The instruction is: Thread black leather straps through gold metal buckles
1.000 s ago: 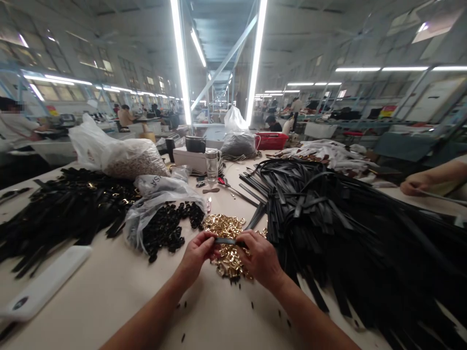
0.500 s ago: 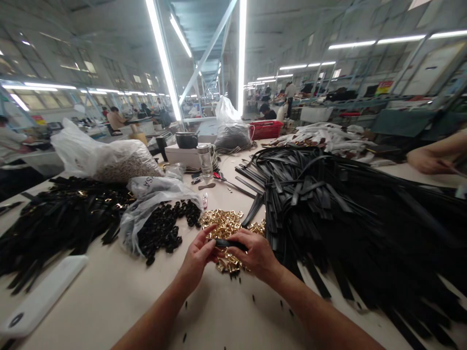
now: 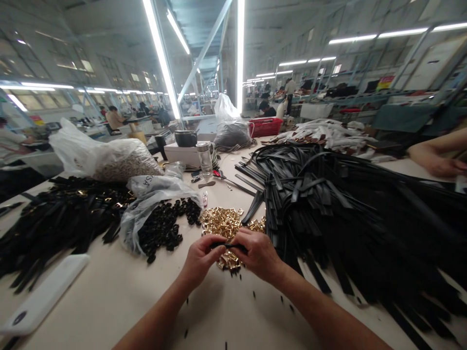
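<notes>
The pale, smooth table [image 3: 120,291] gives room for moving toward its near edge; a heap of long, flat black straps [image 3: 310,204] spreads over its right side. Shiny gold metal pieces [image 3: 221,218] pile mid-table. Over these, the left hand [image 3: 200,260] and right hand [image 3: 258,253], fingers closed, pinch a narrow black strip [image 3: 237,247] lying between their fingertips.

Fluorescent tubes [image 3: 161,58]: glaring white from here, overexposed, hazy around.
Ceiling [image 3: 288,22]: dim grey.
Surface [image 3: 138,301]: softly lit, faint diffuse shadows near me.
Gold metal fittings [image 3: 221,221]: bright little glints.
Black strap pile [image 3: 394,233]: swallows light, detail lost rightward.
Far workbenches [image 3: 142,126]: soft, smeared.
Side edges: stretched.
</notes>
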`<state>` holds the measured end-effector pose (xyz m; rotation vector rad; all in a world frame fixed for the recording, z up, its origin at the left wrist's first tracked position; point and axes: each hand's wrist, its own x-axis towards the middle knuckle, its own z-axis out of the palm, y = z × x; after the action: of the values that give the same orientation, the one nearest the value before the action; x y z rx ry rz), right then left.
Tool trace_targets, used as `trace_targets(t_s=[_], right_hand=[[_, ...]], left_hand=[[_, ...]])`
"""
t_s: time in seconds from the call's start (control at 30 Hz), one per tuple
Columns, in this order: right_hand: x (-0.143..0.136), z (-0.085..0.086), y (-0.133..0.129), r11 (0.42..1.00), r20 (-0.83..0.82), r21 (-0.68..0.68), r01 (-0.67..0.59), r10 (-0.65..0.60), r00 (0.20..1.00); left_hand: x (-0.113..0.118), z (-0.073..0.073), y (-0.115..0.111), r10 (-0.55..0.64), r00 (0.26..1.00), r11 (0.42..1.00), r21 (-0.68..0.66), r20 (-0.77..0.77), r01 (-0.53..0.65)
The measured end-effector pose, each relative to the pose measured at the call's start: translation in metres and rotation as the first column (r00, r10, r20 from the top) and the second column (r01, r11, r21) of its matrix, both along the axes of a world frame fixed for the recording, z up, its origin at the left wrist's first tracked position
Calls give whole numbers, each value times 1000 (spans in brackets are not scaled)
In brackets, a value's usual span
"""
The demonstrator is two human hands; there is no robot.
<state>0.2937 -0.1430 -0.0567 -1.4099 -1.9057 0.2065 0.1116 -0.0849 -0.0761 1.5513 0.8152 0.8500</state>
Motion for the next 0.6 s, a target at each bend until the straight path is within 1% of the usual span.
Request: trace_targets(t_s=[0.07,0.1,0.13,0.2,0.33,0.43,0.5,0.53,0.57,0.6], right_hand=[[0,-2,0,1000,42,10,16,-17,999],[-1,-2,0,1000,56,13,24,-25,998],[-1,-3,0,999,68,15,29,-30,997],[-2,-4,0,999,83,20,25,-27,996],[-4,-1,-1,999,115,34,13,-16,993],[0,1,0,999,141,45,16,-22,990],[6,2,1,997,154,65,51,-60,986],[10,2,2,994,158,76,76,-87,984],[14,3,2,991,159,87,100,-113,981],[17,5,2,988,160,96,118,-132,978]], left_hand=[[-1,2,1,17,998,989,144,-59,-8],[-2,3,1,20,997,982,188,-76,-6],[-2,3,1,19,997,979,203,-79,-2],[-2,3,1,6,999,986,165,-44,1],[0,-1,1,4,998,999,34,55,-6],[-2,1,4,85,979,996,-28,186,-81],[-7,5,7,148,944,989,-63,293,-136],[-11,8,9,162,924,987,-75,347,-144],[-14,11,10,147,906,989,-84,397,-124],[-17,13,11,97,893,994,-90,439,-64]])
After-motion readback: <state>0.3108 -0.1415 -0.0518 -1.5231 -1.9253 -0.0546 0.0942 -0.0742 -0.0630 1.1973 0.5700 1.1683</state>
